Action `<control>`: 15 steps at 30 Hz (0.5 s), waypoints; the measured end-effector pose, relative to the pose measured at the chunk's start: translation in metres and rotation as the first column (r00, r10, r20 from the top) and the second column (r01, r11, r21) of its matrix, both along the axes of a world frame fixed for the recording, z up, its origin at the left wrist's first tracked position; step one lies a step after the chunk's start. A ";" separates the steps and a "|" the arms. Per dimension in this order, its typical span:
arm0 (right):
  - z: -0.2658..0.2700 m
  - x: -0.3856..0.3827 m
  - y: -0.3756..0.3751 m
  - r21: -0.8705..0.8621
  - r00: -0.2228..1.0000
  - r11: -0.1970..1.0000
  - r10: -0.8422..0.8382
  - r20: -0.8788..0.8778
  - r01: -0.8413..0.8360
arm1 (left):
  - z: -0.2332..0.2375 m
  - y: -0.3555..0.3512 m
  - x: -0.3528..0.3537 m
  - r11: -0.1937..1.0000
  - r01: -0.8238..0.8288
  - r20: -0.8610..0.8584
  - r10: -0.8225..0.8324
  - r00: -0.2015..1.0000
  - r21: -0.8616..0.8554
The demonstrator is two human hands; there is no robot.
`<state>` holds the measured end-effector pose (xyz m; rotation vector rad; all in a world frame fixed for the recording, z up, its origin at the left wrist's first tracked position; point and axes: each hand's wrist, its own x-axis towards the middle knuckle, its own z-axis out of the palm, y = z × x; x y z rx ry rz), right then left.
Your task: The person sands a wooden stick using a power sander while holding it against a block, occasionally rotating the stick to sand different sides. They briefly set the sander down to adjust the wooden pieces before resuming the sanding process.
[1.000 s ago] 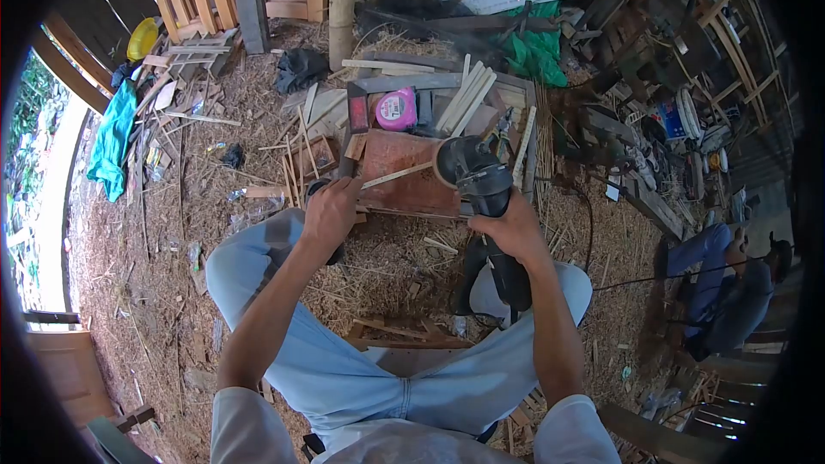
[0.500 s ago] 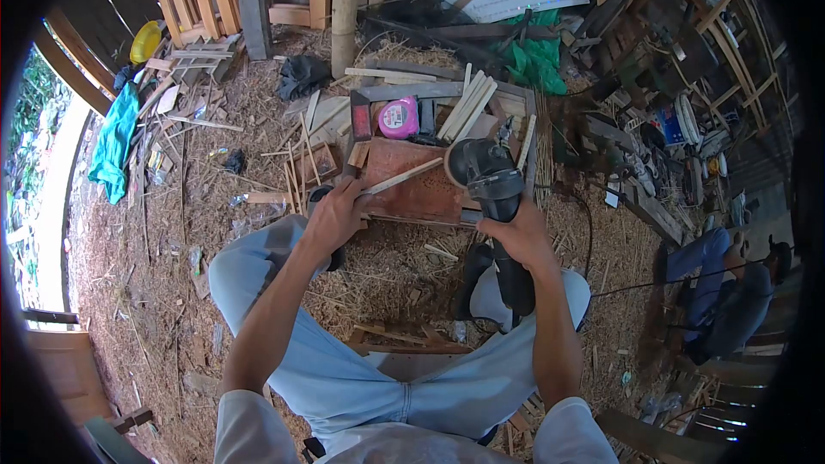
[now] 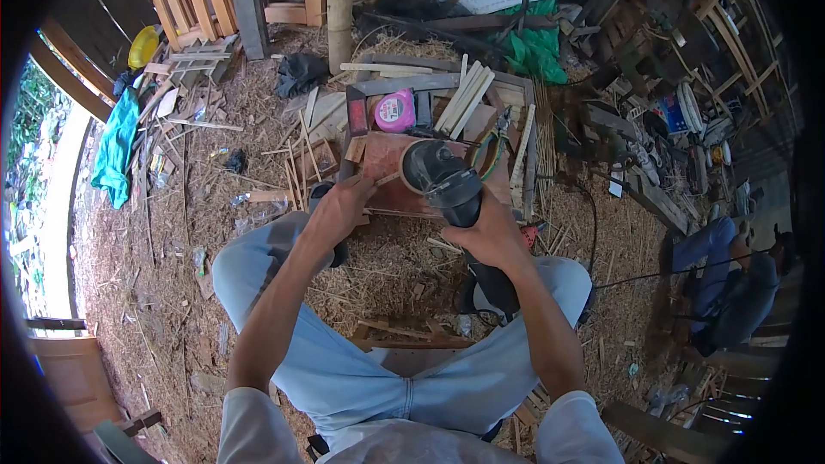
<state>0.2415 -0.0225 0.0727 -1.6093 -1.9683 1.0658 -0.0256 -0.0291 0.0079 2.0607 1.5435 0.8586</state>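
Observation:
My right hand (image 3: 491, 228) is closed around the body of a black angle grinder (image 3: 454, 193). The grinder's head and disc lie over a thin wooden strip (image 3: 388, 179) and hide its far part. Pinched in the fingers of my left hand (image 3: 342, 210) is the near end of that strip, held against a reddish-brown wooden board (image 3: 382, 155). Behind the board sits a pink tape measure (image 3: 395, 111) in a wooden tray (image 3: 438, 83), beside a bundle of pale wooden sticks (image 3: 467, 99). Pliers (image 3: 501, 126) rest at the tray's right side.
Sawdust and wood scraps cover the floor (image 3: 172, 249). A power cord (image 3: 593, 206) runs along the right. Another person (image 3: 730, 283) sits at far right. A wooden post (image 3: 340, 17) stands behind the tray, and a green cloth (image 3: 116, 155) hangs at left.
My right hand has moved the grinder left, bringing its disc from the strip's far end to near my left fingers. The pliers and tray's right side are now uncovered. My left hand stays nearly in place.

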 end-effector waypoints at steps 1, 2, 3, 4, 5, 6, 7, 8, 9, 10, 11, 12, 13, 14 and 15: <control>-0.005 0.002 0.001 -0.001 1.000 1.000 0.001 0.002 -0.001 | 0.000 0.000 -0.001 1.000 0.008 -0.005 -0.008 1.000 0.010; -0.011 0.005 0.003 0.015 1.000 1.000 0.007 -0.021 -0.006 | -0.001 -0.001 -0.001 1.000 0.005 -0.001 -0.005 1.000 0.008; -0.010 0.006 0.004 0.033 0.999 0.999 0.012 -0.044 -0.011 | 0.001 -0.002 -0.002 1.000 0.018 -0.008 -0.018 1.000 0.007; -0.006 0.007 0.005 0.034 0.999 0.999 0.013 -0.043 -0.012 | 0.003 -0.002 -0.002 0.999 0.033 -0.017 -0.033 0.999 0.007; -0.001 0.008 0.004 0.019 0.999 1.000 -0.016 -0.048 0.017 | 0.002 -0.002 -0.002 0.999 0.033 -0.016 -0.033 0.999 0.008; 0.004 0.009 0.004 0.005 0.998 0.999 -0.046 -0.051 0.046 | 0.001 -0.002 -0.002 1.000 0.030 -0.027 -0.030 0.999 0.009; 0.000 0.012 0.006 0.007 0.998 0.999 -0.044 -0.049 0.045 | 0.000 -0.001 -0.002 1.000 0.025 -0.038 -0.025 0.999 0.011; -0.008 0.017 0.009 0.007 0.995 0.999 -0.049 -0.085 0.050 | -0.001 -0.001 -0.002 1.000 0.024 -0.036 -0.023 0.999 0.012; -0.012 0.021 0.011 0.005 0.991 0.998 -0.056 -0.121 0.057 | -0.002 -0.001 -0.003 0.999 0.038 -0.023 -0.038 0.999 0.015; -0.014 0.025 0.012 0.006 0.991 0.998 -0.056 -0.119 0.057 | -0.003 0.000 -0.003 0.998 0.054 -0.010 -0.053 0.999 0.017; -0.015 0.028 0.013 -0.036 0.993 0.996 -0.080 -0.090 0.077 | -0.004 -0.001 -0.003 0.998 0.054 -0.008 -0.054 0.999 0.017; -0.014 0.029 0.014 -0.078 0.993 0.992 -0.103 -0.061 0.098 | -0.002 -0.001 -0.003 0.996 0.078 -0.001 -0.078 0.997 0.031; -0.012 0.030 0.015 -0.077 0.993 0.992 -0.105 -0.060 0.100 | -0.001 0.000 -0.004 0.994 0.102 0.004 -0.103 0.995 0.048; -0.009 0.031 0.015 -0.095 0.992 0.989 -0.121 -0.044 0.116 | -0.006 0.001 -0.005 0.994 0.103 0.005 -0.103 0.995 0.047; -0.007 0.031 0.015 -0.113 0.990 0.985 -0.137 -0.029 0.133 | -0.010 0.003 -0.006 0.995 0.095 0.030 -0.095 0.995 0.015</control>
